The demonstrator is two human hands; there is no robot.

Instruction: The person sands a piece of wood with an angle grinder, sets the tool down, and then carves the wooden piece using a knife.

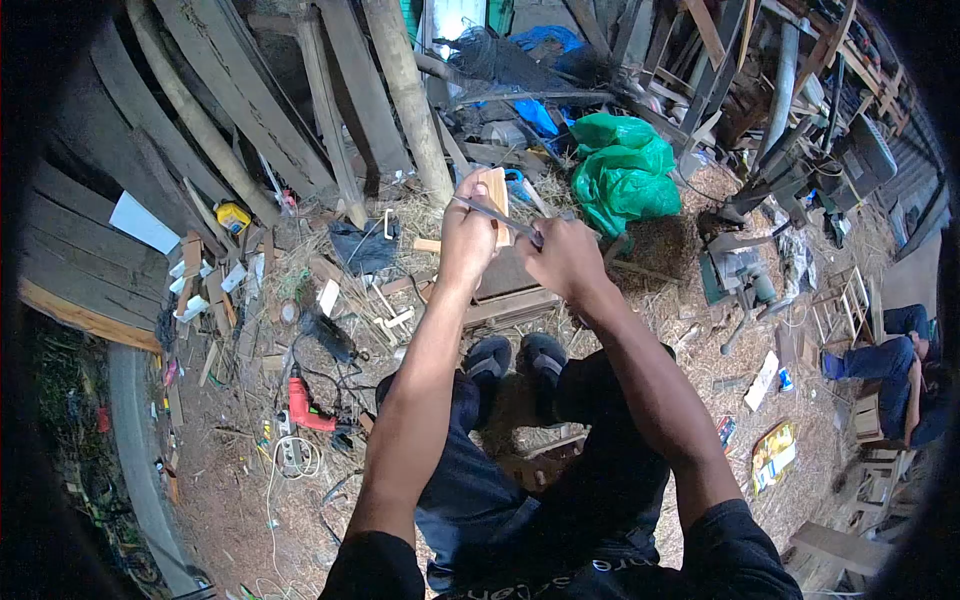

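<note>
In the head view, my left hand (468, 232) is closed around a light-coloured wooden piece (493, 187), held up in front of me. My right hand (562, 255) grips the near end of a narrow, dark metal tool (500, 216), which looks like a file or chisel. The tool slants across the wood towards my left thumb. Its handle is mostly hidden inside my right fist. Below both hands stands a low wooden block or bench (512, 305), just ahead of my feet.
A red power drill (308, 408) with cords lies left, by a power strip (291, 455). A green plastic bag (625, 170) sits ahead. Planks (245, 95) lean at the back left. A machine (738, 270) stands right. Another person (890, 365) sits far right.
</note>
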